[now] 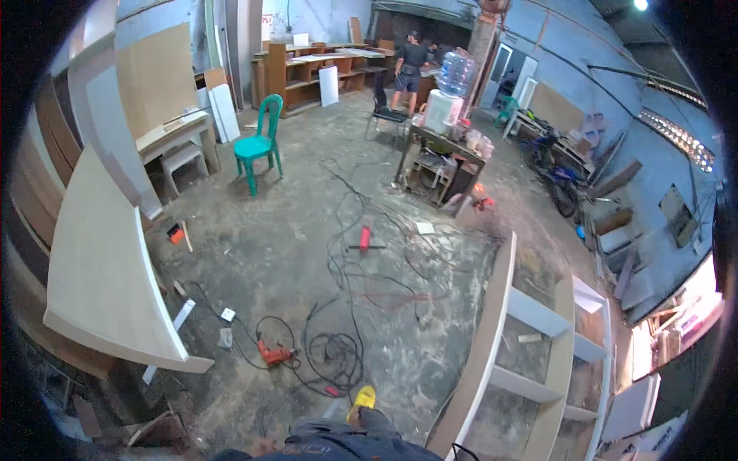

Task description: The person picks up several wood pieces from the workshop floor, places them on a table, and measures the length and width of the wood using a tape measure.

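I see neither hand in frame; finger state cannot tell. Landmark: white shelf unit lying on floor, long axis running away from me, just right of my yellow sandal. Left of unit: curved white panel, cable tangle, orange drill. Beyond unit: green chair.

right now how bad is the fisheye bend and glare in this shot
Head view: strong fisheye, with a black rim around the frame; the shelf unit lying on the floor and the pale curved panel bow toward the edges. Glare washes out the bright opening at the lower right. The centre, with the green chair and tangled cables, is evenly lit and fairly sharp.
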Demonstrator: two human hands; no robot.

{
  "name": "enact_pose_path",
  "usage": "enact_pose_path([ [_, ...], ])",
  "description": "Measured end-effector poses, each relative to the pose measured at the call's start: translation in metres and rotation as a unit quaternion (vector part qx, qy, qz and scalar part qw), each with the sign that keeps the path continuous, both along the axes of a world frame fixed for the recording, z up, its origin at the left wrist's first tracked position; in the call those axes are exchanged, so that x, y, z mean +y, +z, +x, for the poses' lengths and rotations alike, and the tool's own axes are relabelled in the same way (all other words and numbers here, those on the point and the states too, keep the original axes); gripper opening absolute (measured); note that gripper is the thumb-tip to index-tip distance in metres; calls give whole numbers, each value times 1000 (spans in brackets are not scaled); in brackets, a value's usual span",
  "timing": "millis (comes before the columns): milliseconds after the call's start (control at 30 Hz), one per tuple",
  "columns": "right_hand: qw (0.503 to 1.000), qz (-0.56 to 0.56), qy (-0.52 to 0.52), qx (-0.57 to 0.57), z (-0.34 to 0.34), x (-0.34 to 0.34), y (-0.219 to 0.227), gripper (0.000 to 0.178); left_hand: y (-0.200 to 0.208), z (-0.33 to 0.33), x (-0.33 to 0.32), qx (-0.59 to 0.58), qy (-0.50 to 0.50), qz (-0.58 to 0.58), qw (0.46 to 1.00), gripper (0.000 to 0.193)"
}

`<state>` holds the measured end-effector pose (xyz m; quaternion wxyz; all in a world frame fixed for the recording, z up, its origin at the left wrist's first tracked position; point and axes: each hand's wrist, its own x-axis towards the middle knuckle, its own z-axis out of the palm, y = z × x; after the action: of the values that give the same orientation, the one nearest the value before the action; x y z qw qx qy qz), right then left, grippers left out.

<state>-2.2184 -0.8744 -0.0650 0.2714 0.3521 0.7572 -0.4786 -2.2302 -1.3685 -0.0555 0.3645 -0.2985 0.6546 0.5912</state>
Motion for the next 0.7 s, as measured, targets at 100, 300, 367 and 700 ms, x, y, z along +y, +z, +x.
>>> enact_pose_path([
  [100, 992, 73, 104, -18, -60, 91, -7, 41, 3, -30, 38, 37, -2, -66, 997, 10],
  [300, 973, 207, 99, 19, -232, 278, 5, 31, 0, -159, 91, -17, 57, -78, 995, 8],
  [367, 966, 222, -35, 127, -321, 256, 39, 29, -1, -191, 86, -32, 65, -85, 994, 9],
  [700, 924, 328, 152, 127, -554, 125, -22, 32, -60, -546, 27, -27, -91, -81, 992, 14],
])
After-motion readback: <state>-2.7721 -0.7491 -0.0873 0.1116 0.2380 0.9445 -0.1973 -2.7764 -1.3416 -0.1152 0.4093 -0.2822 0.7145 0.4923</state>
